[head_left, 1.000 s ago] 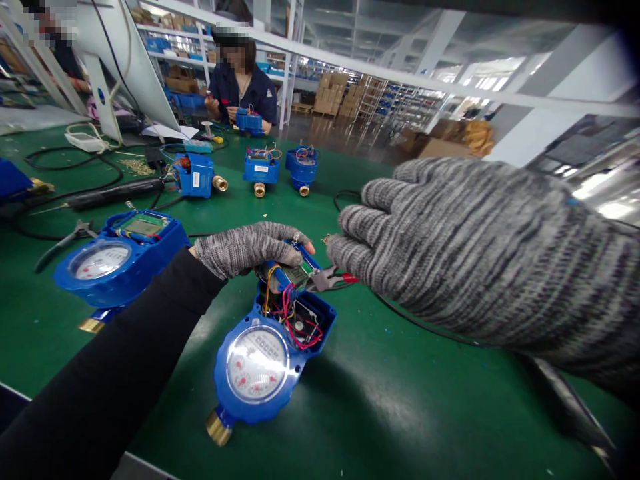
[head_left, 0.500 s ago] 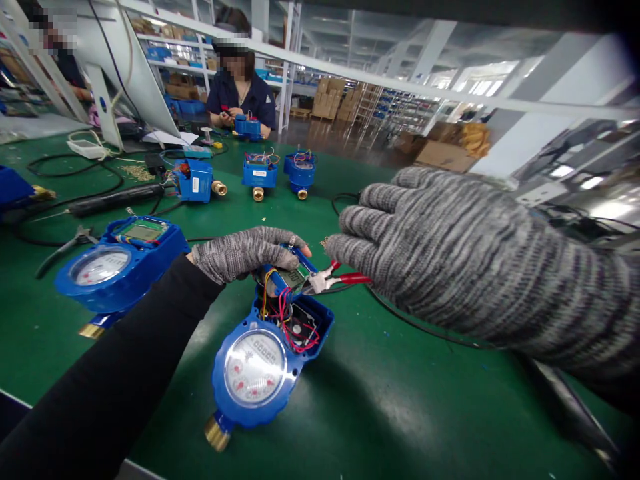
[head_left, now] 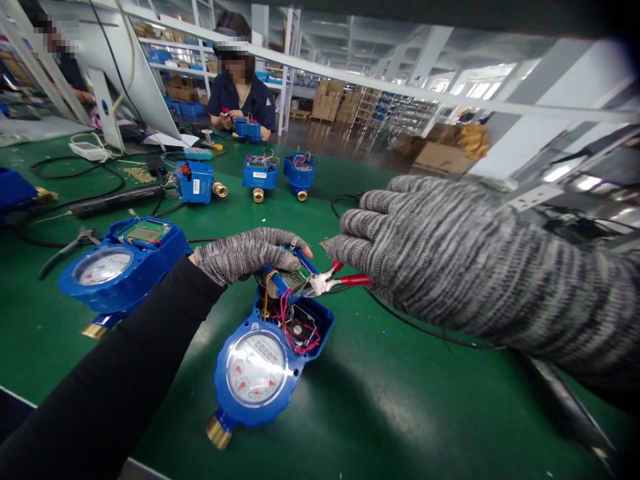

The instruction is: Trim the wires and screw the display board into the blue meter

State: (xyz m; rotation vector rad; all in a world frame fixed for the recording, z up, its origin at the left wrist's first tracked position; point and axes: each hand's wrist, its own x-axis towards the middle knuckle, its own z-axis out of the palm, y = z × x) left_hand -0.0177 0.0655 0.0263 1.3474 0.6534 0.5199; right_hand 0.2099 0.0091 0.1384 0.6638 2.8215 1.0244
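A blue water meter (head_left: 257,367) with a round dial lies at the centre, its box uncovered and red and yellow wires showing. Above that box my left hand (head_left: 250,255), in a grey knitted glove with bare fingertips, grips the small display module (head_left: 295,279). Red-handled pliers (head_left: 323,283) have their jaws at the module's right edge. My right hand (head_left: 425,247), in the same kind of glove, is closed round the handles; its palm side and thumb are hidden.
Another blue meter (head_left: 125,260) and a second pair of pliers (head_left: 70,250) lie left. Further back are blue meters (head_left: 260,175), a black soldering-iron-like tool (head_left: 117,200), cables and a monitor (head_left: 135,73). A person (head_left: 241,100) works across the green table (head_left: 400,400).
The view has shifted very slightly. My right hand has moved a little, and the pliers have tilted slightly at the module. My left hand keeps its grip.
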